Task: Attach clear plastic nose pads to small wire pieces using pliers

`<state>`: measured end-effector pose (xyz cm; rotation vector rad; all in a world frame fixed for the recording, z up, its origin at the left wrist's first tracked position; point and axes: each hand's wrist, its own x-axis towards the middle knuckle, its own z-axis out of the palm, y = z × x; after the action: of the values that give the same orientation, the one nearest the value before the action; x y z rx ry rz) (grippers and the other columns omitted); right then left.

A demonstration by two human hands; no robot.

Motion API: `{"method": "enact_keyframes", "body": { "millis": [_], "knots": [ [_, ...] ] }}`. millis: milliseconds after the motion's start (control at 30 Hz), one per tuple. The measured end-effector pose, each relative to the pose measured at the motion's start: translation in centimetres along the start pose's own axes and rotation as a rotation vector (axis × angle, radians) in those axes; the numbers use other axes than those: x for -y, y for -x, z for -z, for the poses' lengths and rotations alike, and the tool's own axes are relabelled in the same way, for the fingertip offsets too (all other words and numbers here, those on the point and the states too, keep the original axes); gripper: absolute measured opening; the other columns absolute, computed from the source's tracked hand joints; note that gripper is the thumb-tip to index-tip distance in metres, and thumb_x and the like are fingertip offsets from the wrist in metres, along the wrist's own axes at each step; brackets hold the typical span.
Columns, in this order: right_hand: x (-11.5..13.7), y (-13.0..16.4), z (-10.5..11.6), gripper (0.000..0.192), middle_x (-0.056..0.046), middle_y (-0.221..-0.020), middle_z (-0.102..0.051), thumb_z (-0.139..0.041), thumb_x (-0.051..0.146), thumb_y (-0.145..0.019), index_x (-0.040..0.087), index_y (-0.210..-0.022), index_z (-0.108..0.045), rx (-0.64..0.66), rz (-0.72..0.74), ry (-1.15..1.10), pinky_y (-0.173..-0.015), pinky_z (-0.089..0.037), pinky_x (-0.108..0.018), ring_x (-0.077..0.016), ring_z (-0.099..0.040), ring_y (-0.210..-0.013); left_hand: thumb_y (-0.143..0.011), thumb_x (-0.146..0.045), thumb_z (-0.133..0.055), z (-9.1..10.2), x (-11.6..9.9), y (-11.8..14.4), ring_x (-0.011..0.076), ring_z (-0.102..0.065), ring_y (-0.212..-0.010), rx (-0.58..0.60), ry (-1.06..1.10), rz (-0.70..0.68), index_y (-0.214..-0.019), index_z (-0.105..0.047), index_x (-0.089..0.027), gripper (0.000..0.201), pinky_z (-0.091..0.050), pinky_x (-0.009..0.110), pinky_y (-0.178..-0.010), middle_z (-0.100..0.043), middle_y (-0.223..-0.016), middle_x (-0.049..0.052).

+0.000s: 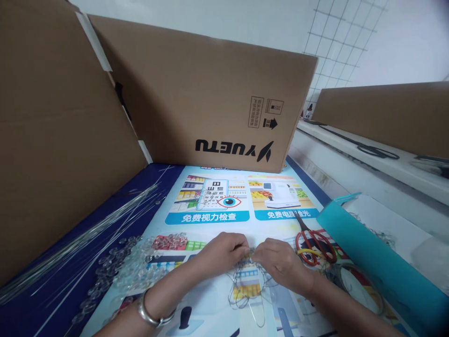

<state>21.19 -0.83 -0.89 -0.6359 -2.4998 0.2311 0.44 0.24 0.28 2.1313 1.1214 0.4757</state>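
Note:
My left hand (227, 252), with a silver bangle (144, 311) on its wrist, is closed in a pinch at the middle of the printed sheet. Right beside it, my right hand (278, 262) pinches as well, and the fingertips of both almost meet. Between them they hold a bunch of thin wire (241, 302), whose loops hang down toward me. Small clear beads may be on it near the fingers, but this is blurred. Red-handled scissors (315, 245) lie just beyond my right hand, beside yellow pliers-like handles (308, 252).
Many clear beads (129, 267) spread at the left, near long straight wires (105, 224) on blue cloth. A coil of wire (361, 285) lies by my right forearm. A teal-sided box (379, 257) stands at the right. Cardboard panels (210, 93) wall the back and left.

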Motion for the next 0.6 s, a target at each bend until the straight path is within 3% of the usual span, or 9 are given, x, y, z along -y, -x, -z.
{"method": "enact_keyframes", "body": {
  "millis": [600],
  "knots": [
    [-0.05,-0.17,-0.13,0.020,-0.003,-0.088,-0.066,-0.041,0.014,-0.089,0.021,-0.093,-0.060,0.011,0.031,0.001,-0.070,-0.046,-0.027,-0.0128,-0.059,-0.078,-0.081,-0.024,-0.041,0.03,-0.02,0.15,0.0111,-0.049,-0.064,-0.023,0.007,-0.011,-0.070,-0.058,-0.017,0.021,-0.033,0.019,-0.056,-0.059,-0.068,-0.002]
  ]
}}
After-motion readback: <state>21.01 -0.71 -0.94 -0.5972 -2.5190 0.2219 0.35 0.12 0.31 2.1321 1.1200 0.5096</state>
